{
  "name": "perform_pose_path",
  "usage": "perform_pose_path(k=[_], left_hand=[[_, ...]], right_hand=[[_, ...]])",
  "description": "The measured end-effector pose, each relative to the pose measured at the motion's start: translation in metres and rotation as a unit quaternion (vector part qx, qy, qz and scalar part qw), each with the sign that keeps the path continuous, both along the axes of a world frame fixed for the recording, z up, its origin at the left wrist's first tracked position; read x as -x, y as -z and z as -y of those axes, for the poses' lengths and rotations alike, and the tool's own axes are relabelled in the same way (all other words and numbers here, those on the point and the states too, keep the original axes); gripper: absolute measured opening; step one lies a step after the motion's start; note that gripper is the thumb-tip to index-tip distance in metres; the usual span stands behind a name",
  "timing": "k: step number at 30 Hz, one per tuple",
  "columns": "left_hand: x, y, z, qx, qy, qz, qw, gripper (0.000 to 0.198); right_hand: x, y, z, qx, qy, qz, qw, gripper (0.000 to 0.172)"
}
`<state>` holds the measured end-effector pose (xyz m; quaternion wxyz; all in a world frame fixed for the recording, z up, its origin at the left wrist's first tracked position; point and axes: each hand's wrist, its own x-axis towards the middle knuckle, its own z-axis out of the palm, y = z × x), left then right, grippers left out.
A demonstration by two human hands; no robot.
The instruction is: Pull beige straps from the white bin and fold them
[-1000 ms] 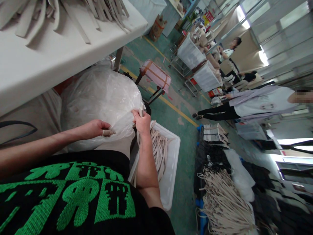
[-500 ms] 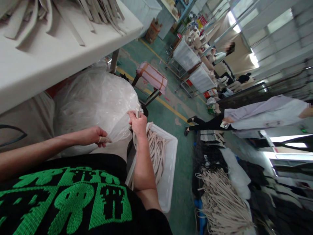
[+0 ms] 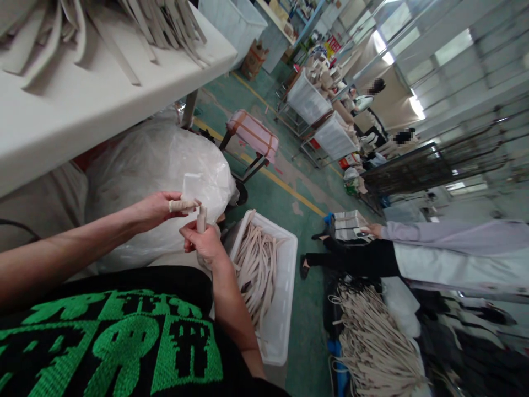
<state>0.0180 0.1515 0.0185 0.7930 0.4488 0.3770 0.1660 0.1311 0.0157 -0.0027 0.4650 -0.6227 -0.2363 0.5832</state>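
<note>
Head view: a pale strip (image 3: 201, 220) is pinched in the right hand (image 3: 206, 243), against the plastic bag (image 3: 161, 157). Whether the left hand (image 3: 154, 212), beside the strip's end, is closed on anything cannot be told. Firm support there is advised.

I had room over the green painted floor (image 3: 308, 325) right of the white rectangular plastic crate (image 3: 276, 331); beyond my right grip (image 3: 206, 242), a bulging translucent plastic bag (image 3: 136, 165) and straight-edged white desk (image 3: 103, 105) blocked me.
</note>
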Motion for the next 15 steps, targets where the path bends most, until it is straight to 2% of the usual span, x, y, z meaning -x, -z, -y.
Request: perform_pose_path(k=[4, 7, 11, 15], left_hand=[[0.0, 0.001, 0.009, -0.026, 0.072, 0.001, 0.997, 0.032], [0.002, 0.003, 0.01, 0.018, 0.097, 0.015, 0.995, 0.033], [0.003, 0.005, 0.007, 0.11, 0.038, 0.016, 0.993, 0.021], [-0.001, 0.001, 0.006, 0.193, -0.065, 0.01, 0.979, 0.014]], right_hand=[[0.006, 0.004, -0.002, 0.018, -0.023, 0.016, 0.999, 0.032], [0.009, 0.004, -0.002, 0.014, -0.053, 0.028, 0.998, 0.027], [0.015, 0.002, 0.009, -0.018, -0.066, 0.038, 0.997, 0.035], [0.017, -0.001, 0.035, -0.053, 0.016, 0.103, 0.993, 0.05]])
